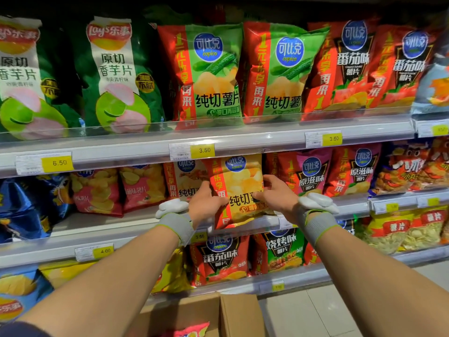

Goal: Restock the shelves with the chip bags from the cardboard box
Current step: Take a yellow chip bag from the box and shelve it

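Observation:
A yellow chip bag point(239, 188) with a red side stripe stands at the front edge of the middle shelf point(352, 205). My left hand point(206, 203) grips its left side and my right hand point(274, 193) grips its right side. Both wrists wear grey bands with white devices. The bag sits in front of a similar yellow bag point(187, 181). Below, at the bottom of the view, the cardboard box point(233, 314) stands open on the floor, with a pink and red chip bag point(192, 330) showing inside it.
The top shelf point(243, 139) holds green Lay's bags, green cucumber bags and red tomato bags. Pink bags point(121, 188) and magenta-red bags point(328, 173) flank the held bag. A lower shelf point(243, 285) carries red and green bags. Tiled floor point(303, 312) lies right of the box.

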`<state>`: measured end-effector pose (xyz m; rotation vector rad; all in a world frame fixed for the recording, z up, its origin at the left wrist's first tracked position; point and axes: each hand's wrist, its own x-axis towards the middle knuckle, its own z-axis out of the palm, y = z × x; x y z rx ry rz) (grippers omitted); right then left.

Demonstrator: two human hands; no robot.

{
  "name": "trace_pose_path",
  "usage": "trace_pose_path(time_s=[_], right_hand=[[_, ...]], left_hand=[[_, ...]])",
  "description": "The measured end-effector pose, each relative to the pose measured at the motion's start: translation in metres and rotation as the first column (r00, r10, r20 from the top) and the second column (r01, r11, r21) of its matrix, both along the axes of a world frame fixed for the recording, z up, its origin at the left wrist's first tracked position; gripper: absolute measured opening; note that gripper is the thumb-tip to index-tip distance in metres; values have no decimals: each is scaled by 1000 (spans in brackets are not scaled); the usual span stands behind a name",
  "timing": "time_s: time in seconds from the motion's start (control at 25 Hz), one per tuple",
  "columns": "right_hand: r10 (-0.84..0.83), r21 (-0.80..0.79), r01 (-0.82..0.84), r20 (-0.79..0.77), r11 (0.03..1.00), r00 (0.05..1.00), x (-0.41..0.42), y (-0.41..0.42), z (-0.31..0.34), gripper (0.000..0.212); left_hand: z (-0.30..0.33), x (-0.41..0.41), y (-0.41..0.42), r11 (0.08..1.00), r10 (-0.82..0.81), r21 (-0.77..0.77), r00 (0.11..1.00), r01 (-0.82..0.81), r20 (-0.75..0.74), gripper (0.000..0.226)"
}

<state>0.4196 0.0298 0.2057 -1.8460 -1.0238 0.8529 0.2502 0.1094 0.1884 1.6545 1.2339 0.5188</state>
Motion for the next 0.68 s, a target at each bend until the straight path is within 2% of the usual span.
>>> trace_pose_path(time_s=[0.08,0.28,0.36,0.52,0.68], right_hand=[[-5,9,6,-27,1000,1000,7,8,-1,64],[-18,28,19,-34,999,999,20,26,-6,51],[-33,34,33,-10,999,999,25,32,-10,47],[-65,38,63,48,997,997,33,44,-22,45],[-84,22,82,105,996,991,38,51,-34,47]], left_hand=[[-2,7,7,1000,-6,26,1000,6,-8,45],[-29,26,44,995,23,96,1000,-23,-1,72],[-31,32,49,994,30,109,999,-27,-30,70],[-24,41,41,985,36,171,998,-27,-51,47],[-34,48,41,976,18,220,996,2,-88,52]])
